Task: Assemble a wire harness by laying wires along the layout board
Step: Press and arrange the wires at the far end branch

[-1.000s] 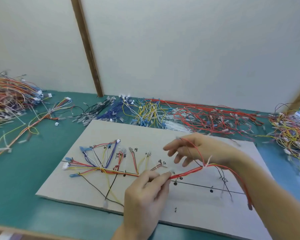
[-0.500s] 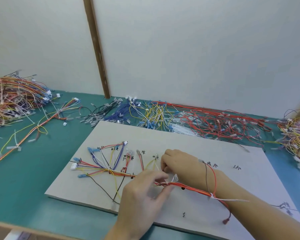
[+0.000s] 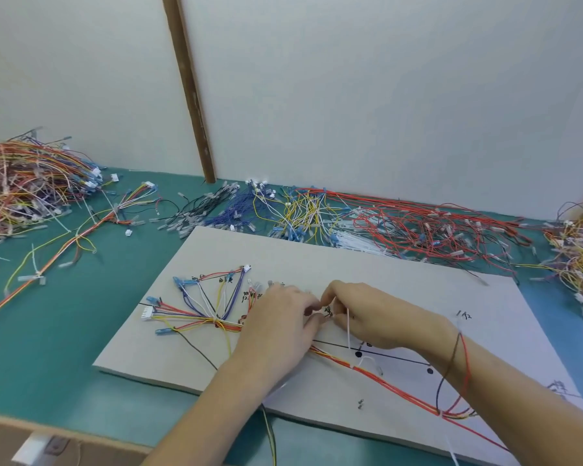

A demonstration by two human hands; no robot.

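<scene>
A grey layout board lies on the green mat, marked with black lines, dots and labels. The wire harness fans out at the board's left from a white connector, and its red-orange trunk runs to the lower right. My left hand rests on the trunk mid-board with fingertips curled onto it. My right hand meets it fingertip to fingertip and pinches a white cable tie. A red and a black wire loop over my right wrist.
Loose wire piles line the wall: black and blue, yellow, white ties, red. Mixed heaps sit far left and far right. A bundled harness lies left of the board. A wooden post stands behind.
My right hand came down from above the board and moved left to meet my left hand. The red wire bundle now lies on the board, and wires hang over my right wrist.
</scene>
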